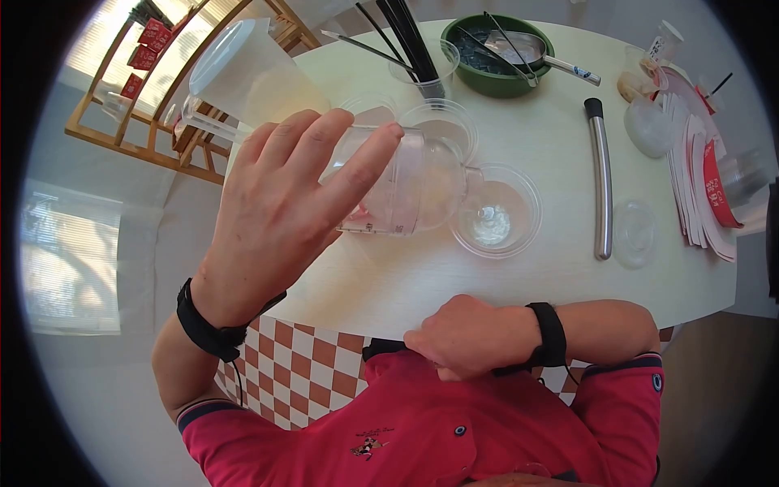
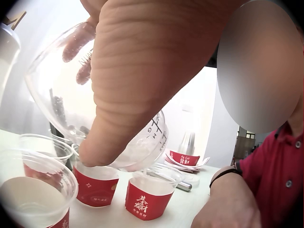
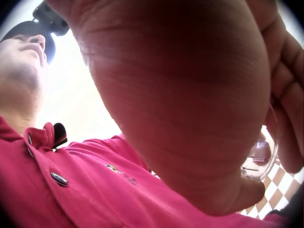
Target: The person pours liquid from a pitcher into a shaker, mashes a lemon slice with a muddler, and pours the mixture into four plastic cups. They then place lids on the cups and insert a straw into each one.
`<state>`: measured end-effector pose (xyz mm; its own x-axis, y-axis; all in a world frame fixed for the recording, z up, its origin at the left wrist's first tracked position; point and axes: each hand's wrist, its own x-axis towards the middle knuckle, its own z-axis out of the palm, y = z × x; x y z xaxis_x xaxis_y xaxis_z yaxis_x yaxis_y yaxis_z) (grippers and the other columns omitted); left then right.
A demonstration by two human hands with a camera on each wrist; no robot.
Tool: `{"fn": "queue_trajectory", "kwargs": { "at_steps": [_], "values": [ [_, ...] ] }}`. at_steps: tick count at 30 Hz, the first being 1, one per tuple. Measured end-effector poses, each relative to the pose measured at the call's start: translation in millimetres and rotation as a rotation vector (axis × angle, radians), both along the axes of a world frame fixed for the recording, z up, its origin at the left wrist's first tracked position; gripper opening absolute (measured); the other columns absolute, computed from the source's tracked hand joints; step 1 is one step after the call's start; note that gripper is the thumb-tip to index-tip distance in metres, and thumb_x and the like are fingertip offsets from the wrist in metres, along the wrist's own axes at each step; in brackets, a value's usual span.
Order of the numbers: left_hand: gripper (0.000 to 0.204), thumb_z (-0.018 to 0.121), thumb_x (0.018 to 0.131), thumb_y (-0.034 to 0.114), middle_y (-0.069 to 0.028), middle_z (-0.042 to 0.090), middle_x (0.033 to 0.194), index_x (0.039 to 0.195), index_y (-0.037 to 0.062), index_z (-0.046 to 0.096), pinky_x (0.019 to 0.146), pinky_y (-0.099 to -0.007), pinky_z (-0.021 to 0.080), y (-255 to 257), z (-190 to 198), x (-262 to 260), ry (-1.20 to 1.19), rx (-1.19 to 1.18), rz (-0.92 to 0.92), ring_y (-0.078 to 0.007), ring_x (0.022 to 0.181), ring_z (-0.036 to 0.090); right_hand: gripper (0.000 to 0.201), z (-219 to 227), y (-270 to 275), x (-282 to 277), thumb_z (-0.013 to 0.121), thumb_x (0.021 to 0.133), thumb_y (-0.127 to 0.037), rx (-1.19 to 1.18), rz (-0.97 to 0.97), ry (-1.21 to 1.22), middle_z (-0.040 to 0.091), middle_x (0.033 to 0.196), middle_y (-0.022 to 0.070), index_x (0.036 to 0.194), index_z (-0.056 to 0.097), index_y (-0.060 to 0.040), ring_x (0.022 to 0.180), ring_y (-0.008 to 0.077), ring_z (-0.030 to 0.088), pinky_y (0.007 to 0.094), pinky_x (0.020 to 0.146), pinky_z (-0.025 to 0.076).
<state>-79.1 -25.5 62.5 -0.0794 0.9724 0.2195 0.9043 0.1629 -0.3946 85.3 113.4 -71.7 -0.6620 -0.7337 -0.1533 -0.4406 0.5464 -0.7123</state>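
My left hand [image 1: 280, 191] grips a clear marked vessel [image 1: 406, 191], tipped on its side with its narrow end toward the right, beside and partly over a clear cup [image 1: 497, 223]. In the left wrist view, the thumb and fingers of the left hand [image 2: 142, 61] lie around the vessel [image 2: 42, 80], above cups with red sleeves [image 2: 148, 202]. Near the table's front edge is my right hand [image 1: 475, 334], fingers curled. In the right wrist view, the right hand [image 3: 180, 99] holds a small clear round piece [image 3: 261, 153] between thumb and fingers; its lower part is hidden.
A large pitcher [image 1: 251, 77] stands at the back left. Farther back are black straws [image 1: 410, 45] in a clear container and a green bowl [image 1: 499, 85] with utensils. To the right lie a metal rod [image 1: 601, 183], a clear lid [image 1: 634, 234] and red-and-white sleeves [image 1: 694, 183].
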Motion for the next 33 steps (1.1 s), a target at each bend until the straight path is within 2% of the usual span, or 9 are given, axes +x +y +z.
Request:
{"fn": "queue_trajectory", "kwargs": {
  "at_steps": [21,24,27,33],
  "values": [
    [0.085,0.083,0.059,0.007,-0.0112,0.058,0.126,0.139,0.0158,0.057,0.094,-0.0436,0.047,12,9,2,0.106,-0.017,-0.084,-0.0305,0.115,0.057,0.028,-2,-1,0,0.071,0.080,-0.022,0.009,0.007,0.024,0.068,0.075,0.0140,0.094,0.058,-0.0022,0.071,0.0359,0.068,0.0466,0.061,0.053],
    [0.092,0.085,0.054,0.006,-0.0111,0.059,0.126,0.140,0.0148,0.056,0.092,-0.0429,0.049,11,12,5,-0.024,0.008,-0.047,-0.0316,0.114,0.058,0.028,-2,-1,0,0.071,0.080,-0.022,0.006,0.010,0.012,0.068,0.075,0.0143,0.094,0.058,-0.0022,0.071,0.0357,0.068,0.0471,0.062,0.053],
    [0.089,0.087,0.056,0.009,-0.0078,0.060,0.118,0.139,0.0162,0.056,0.087,-0.0408,0.049,7,5,-1,-0.227,0.099,-0.003,-0.0276,0.108,0.060,0.028,-1,-1,-1,0.071,0.079,-0.022,0.025,0.011,0.000,0.068,0.076,0.0144,0.094,0.058,-0.0023,0.072,0.0358,0.068,0.0470,0.062,0.053],
    [0.096,0.090,0.053,0.008,-0.0104,0.061,0.123,0.142,0.0145,0.053,0.088,-0.0417,0.052,-12,-3,-20,-0.293,0.171,0.085,-0.0314,0.109,0.061,0.027,-1,-2,-1,0.070,0.079,-0.022,0.031,0.009,-0.012,0.068,0.078,0.0132,0.093,0.058,-0.0030,0.072,0.0356,0.068,0.0462,0.063,0.053]
  ]
}}
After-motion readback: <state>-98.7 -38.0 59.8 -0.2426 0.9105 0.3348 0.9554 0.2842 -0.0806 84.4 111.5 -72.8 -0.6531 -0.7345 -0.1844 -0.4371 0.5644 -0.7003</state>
